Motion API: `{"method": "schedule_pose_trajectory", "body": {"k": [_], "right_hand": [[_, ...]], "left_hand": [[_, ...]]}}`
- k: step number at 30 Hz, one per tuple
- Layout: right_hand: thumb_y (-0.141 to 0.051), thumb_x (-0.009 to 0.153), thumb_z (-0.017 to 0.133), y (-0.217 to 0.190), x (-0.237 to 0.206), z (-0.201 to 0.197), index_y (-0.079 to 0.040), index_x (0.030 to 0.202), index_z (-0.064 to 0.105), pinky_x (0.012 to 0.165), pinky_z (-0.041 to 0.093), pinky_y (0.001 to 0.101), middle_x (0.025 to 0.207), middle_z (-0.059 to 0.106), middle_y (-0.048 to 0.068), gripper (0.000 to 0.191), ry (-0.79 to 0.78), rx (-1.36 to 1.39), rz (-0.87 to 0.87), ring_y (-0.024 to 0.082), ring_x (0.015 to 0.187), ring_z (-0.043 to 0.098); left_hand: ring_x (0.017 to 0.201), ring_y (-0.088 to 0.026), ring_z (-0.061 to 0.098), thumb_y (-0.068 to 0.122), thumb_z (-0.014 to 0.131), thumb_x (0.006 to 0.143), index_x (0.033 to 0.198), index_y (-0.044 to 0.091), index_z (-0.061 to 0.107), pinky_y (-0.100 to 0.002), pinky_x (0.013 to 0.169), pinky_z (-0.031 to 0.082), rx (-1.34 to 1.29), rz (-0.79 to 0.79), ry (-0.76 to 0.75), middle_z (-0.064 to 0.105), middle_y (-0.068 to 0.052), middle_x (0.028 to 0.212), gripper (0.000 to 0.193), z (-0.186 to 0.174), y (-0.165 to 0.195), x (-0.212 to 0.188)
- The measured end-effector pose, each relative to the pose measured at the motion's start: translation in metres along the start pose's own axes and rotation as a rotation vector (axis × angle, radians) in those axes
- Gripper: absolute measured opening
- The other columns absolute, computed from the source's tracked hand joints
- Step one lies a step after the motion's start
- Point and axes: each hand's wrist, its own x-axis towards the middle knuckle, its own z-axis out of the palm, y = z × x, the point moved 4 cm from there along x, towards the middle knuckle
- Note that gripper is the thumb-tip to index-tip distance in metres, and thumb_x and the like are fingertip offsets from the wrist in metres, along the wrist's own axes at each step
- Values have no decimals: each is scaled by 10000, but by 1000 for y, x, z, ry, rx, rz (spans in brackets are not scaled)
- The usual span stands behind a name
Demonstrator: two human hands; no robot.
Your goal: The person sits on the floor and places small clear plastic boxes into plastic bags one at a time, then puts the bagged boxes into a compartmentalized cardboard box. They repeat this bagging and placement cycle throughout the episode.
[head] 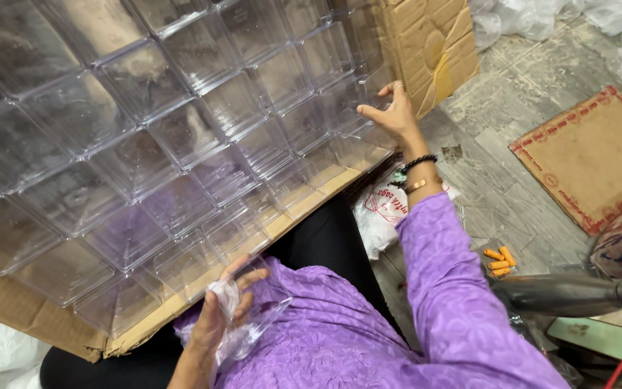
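A wide bed of clear boxes (145,144) fills the left and middle of the view, packed side by side in rows on a flat sheet of cardboard (8,302) that rests across the person's lap. The boxes are all open-topped, see-through and much alike, each touching its neighbours. Beyond them, at the top, stands a brown carton (430,43), its side just beside the far rows. The floor (527,94) to the right is grey and worn, with a flat red-edged board (592,155) lying on it well apart from the boxes.

The person wears a purple sleeve (440,288) and sits with the sheet on the knees. The right hand (390,112) reaches out to the far right edge of the rows, fingers spread and half curled, touching the rim of a box there (it grips nothing that can be made out). A black bead band and a thin bangle sit on that wrist.

The left hand (221,310) is low in the middle, near the front edge of the cardboard, closed around one loose box (260,306) together with a crumpled bit of clear wrap (224,295).

A white bag (383,209) lies on the floor beside the right arm. Smaller still, a few orange pieces (499,262) lie in a little tray near the right elbow.
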Motion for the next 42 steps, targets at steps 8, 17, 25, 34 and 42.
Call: {"method": "schedule_pose_trajectory", "body": {"k": [8,17,25,34,42], "right_hand": [[-282,850,934,-141,-118,-10,-55,1228,492,938,529,347,1221,534,93,625,-41,388,-413,180,1039,553],[-240,667,923,-255,-294,55,-93,1479,497,1167,449,430,1478,542,181,929,-467,240,-459,312,1382,556],[-183,697,911,-261,-307,69,-81,1468,486,1244,359,418,1554,475,173,886,-570,476,-461,309,1491,449],[-109,780,913,-249,-319,78,-73,1498,494,1322,298,409,1621,422,168,833,-663,784,-422,280,1556,391],[-282,670,965,-258,-342,85,-44,1501,475,1229,311,466,1647,324,249,994,-834,335,-407,382,1541,330]], "left_hand": [[683,-59,432,601,822,807,1618,71,267,-194,596,372,264,234,2,548,-182,1432,1116,14,34,32],[1006,-71,463,381,962,685,1614,80,375,-231,878,406,670,440,128,517,-88,1489,1139,75,87,14],[1386,-211,495,319,981,634,1524,96,452,-353,1168,413,793,393,163,515,-76,1491,1059,82,88,-15],[1308,-230,545,289,980,676,1552,148,302,-381,1056,501,648,346,38,410,-68,1510,1117,82,70,-24],[917,-277,391,303,857,851,1644,100,322,-389,771,345,308,174,223,561,-133,1235,977,25,41,-42]]}}
